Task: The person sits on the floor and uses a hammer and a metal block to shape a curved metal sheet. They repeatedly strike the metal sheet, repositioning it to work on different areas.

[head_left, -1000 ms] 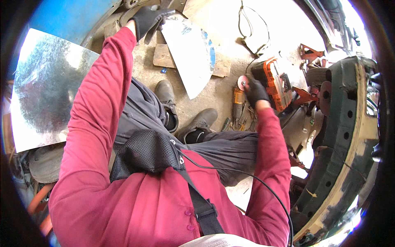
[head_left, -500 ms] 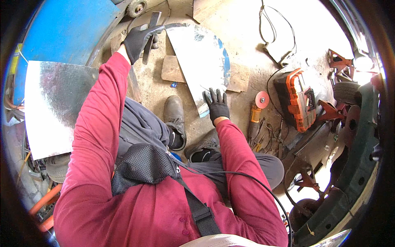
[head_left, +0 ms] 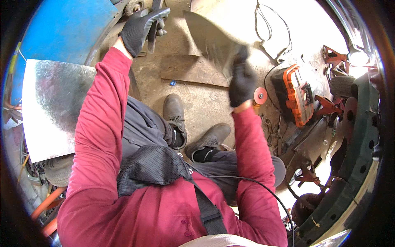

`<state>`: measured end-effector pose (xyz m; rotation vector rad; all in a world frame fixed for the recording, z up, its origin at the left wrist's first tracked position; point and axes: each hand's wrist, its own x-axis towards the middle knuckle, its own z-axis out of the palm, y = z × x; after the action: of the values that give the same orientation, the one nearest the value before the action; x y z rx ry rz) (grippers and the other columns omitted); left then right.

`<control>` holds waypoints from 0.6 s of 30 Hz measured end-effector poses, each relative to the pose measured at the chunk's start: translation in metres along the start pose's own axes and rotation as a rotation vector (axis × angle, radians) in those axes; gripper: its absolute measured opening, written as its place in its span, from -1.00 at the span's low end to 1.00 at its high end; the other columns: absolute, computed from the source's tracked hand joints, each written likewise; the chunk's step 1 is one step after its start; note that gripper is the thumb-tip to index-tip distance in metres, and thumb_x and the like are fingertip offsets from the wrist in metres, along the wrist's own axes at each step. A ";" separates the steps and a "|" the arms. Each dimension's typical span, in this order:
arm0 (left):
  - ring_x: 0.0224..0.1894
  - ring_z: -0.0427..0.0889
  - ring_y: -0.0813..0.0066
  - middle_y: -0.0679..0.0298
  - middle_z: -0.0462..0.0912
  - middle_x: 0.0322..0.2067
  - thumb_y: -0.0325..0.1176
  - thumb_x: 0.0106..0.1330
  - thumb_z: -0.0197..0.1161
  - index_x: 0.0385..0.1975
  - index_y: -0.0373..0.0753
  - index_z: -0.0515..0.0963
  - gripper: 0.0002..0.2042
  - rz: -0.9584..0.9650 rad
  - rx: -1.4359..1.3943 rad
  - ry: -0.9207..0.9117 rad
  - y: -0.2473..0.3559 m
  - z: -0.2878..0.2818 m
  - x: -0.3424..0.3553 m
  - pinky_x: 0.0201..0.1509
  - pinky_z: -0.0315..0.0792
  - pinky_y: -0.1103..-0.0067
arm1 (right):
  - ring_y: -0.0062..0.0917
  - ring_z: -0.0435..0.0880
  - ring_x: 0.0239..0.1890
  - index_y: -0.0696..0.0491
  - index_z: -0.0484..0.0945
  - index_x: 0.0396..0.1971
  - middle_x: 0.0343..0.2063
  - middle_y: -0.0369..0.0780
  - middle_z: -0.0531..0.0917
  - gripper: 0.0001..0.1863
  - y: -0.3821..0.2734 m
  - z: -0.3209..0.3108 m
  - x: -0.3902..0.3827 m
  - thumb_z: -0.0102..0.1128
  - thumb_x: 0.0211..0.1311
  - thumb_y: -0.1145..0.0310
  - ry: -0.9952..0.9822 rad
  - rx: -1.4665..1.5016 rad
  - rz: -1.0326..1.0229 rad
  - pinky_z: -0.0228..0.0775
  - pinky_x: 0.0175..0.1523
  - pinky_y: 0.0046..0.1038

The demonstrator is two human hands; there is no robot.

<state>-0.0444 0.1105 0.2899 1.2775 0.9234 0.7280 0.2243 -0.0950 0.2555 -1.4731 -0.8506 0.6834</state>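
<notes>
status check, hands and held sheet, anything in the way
Left hand gripping flat bar; right hand holding round-edged metal sheet, blurred; possible obstacle: grinder partly behind right sleeve.

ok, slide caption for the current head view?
Gloved left hand grips a dark flat bar; gloved right hand holds a thin, blurred metal sheet near a wooden board.

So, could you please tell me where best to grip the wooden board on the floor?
Probably pinch the left end of the wooden board, from the left: it lies flat, that end uncovered, while the held metal sheet partly hides the right.
</notes>
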 end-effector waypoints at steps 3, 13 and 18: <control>-0.35 0.69 0.51 0.35 0.60 -0.41 -0.04 0.54 0.31 0.02 -0.29 0.66 -0.61 0.035 -0.089 0.074 -0.008 -0.012 -0.002 -0.11 0.70 0.53 | -0.75 0.27 -0.49 -0.02 0.52 -0.50 -0.59 -0.49 0.38 -0.53 -0.041 -0.042 0.034 0.11 0.68 0.04 0.099 0.089 -0.053 0.07 -0.37 -0.55; -0.20 0.60 0.53 0.37 0.55 -0.29 -0.11 0.65 0.13 0.21 -0.31 0.60 -0.60 0.235 0.188 -0.131 -0.021 -0.018 0.004 0.10 0.61 0.44 | -0.52 0.58 -0.29 0.12 0.62 -0.16 -0.29 -0.24 0.68 -0.59 0.204 -0.090 0.028 0.34 0.49 0.02 0.383 -0.095 0.416 0.47 -0.14 -0.38; -0.22 0.65 0.59 0.33 0.61 -0.21 -0.16 0.69 0.10 0.21 -0.26 0.60 -0.65 0.020 0.159 -0.049 -0.030 0.005 0.008 0.00 0.68 0.55 | -0.06 0.59 0.31 0.39 0.23 0.47 0.27 0.20 0.58 -0.06 0.281 -0.095 -0.014 0.44 0.30 0.09 0.182 -0.277 0.678 0.42 0.37 -0.23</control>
<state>-0.0375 0.1104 0.2593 1.4401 0.9438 0.6461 0.3261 -0.1561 -0.0164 -2.0691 -0.2945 0.9301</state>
